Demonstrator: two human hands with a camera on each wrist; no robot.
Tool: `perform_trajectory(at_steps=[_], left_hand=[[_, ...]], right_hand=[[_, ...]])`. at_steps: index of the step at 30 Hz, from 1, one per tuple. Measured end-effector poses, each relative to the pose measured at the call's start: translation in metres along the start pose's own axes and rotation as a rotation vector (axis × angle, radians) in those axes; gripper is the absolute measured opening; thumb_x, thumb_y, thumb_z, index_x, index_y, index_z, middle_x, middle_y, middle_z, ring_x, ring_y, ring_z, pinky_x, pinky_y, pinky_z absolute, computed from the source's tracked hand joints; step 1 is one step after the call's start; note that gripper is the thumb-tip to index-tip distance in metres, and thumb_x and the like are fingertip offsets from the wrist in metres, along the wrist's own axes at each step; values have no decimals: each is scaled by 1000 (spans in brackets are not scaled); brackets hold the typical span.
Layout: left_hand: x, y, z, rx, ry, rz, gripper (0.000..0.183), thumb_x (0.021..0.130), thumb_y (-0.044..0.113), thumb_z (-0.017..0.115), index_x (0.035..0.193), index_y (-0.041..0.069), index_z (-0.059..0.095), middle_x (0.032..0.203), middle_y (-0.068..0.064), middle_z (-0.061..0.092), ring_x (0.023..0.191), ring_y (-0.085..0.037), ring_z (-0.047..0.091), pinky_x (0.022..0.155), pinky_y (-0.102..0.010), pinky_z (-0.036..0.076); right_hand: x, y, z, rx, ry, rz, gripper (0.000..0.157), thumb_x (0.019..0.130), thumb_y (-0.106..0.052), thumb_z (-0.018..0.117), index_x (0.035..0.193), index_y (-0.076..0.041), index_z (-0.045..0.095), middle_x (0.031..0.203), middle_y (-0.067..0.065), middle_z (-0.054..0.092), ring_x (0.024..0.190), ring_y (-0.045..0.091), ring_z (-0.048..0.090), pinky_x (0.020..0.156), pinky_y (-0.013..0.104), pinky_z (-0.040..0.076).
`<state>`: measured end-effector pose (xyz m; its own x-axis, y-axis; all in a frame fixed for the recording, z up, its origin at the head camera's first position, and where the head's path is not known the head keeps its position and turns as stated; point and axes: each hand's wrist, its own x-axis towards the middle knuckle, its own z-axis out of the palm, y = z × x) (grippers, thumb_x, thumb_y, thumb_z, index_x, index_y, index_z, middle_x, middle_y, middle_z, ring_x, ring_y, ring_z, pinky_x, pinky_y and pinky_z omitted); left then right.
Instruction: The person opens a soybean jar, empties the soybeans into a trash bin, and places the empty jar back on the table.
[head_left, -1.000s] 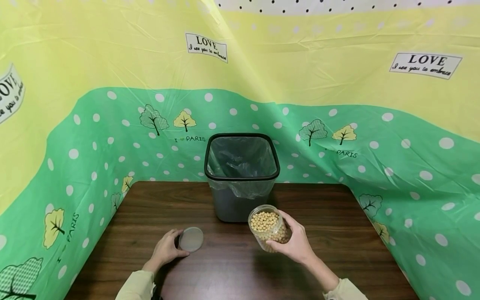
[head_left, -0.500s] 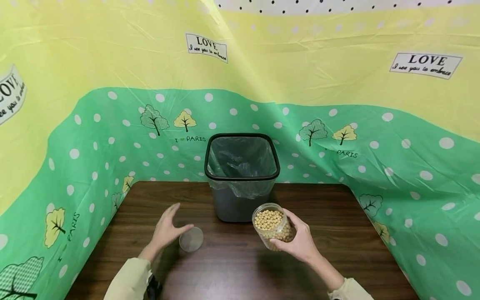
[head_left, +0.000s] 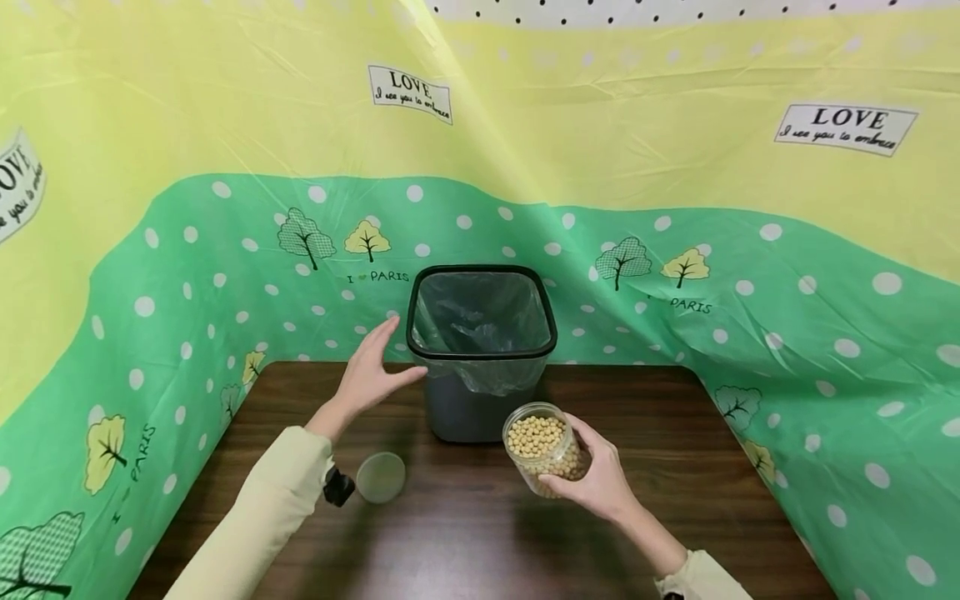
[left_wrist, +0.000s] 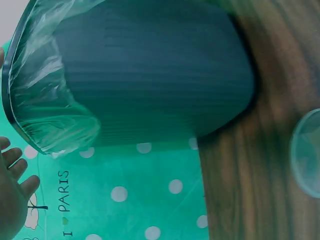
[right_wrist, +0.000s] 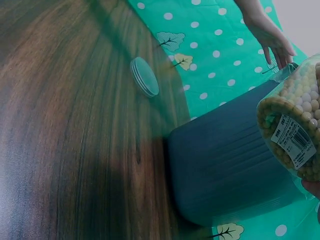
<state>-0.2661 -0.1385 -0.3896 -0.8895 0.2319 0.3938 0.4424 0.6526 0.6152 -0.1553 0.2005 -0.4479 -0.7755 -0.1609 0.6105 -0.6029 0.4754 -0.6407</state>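
Note:
My right hand [head_left: 596, 479] grips a clear jar [head_left: 546, 450] of round, pale yellow beans, its open mouth tilted toward the bin. In the right wrist view the jar [right_wrist: 295, 120] shows a barcode label on its base. My left hand [head_left: 369, 375] is raised just left of the bin's rim, fingers extended and thumb spread, holding nothing. A grey bin [head_left: 480, 408] with a black rim and a clear plastic liner stands at the back of the table. The jar's round translucent lid [head_left: 381, 477] lies on the table below my left forearm.
The dark wood table [head_left: 450, 533] carries the bin and the lid. A green and yellow patterned cloth [head_left: 225, 333] hangs behind the table and along both sides. The bin's liner [head_left: 498, 377] folds down over the rim at the front.
My left hand has let go of the lid, leaving it on the table, and has moved up and right to the bin's left side. The jar has shifted slightly right in my right hand.

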Motion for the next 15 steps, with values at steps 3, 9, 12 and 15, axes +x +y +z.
perform_trajectory(at_steps=[3, 9, 12, 15], left_hand=[[12, 3, 0, 8, -25, -31, 87, 76, 54, 65, 144, 16, 26, 147, -7, 26, 135, -25, 22, 104, -50, 26], [20, 3, 2, -11, -51, -80, 84, 76, 53, 65, 143, 15, 30, 146, -8, 28, 135, -26, 22, 103, -51, 26], [21, 4, 2, -25, -59, -92, 82, 76, 52, 66, 142, 15, 33, 146, -7, 30, 134, -26, 23, 103, -52, 26], [23, 4, 3, -45, -68, -108, 81, 76, 51, 66, 141, 16, 33, 145, -5, 30, 134, -25, 24, 103, -51, 27]], right_hand=[[4, -11, -2, 12, -1, -13, 82, 47, -3, 85, 121, 5, 52, 107, 18, 61, 93, 9, 57, 78, 9, 42], [13, -34, -8, 25, -10, -30, 76, 47, 1, 83, 116, 13, 51, 103, 24, 60, 91, 15, 58, 77, 9, 42], [19, -36, -11, 7, 5, -39, 76, 46, 2, 83, 115, 12, 52, 102, 23, 60, 90, 16, 57, 75, 9, 43], [25, -32, -15, -3, 21, -64, 79, 45, 2, 84, 116, 12, 51, 102, 23, 59, 90, 15, 57, 75, 9, 43]])
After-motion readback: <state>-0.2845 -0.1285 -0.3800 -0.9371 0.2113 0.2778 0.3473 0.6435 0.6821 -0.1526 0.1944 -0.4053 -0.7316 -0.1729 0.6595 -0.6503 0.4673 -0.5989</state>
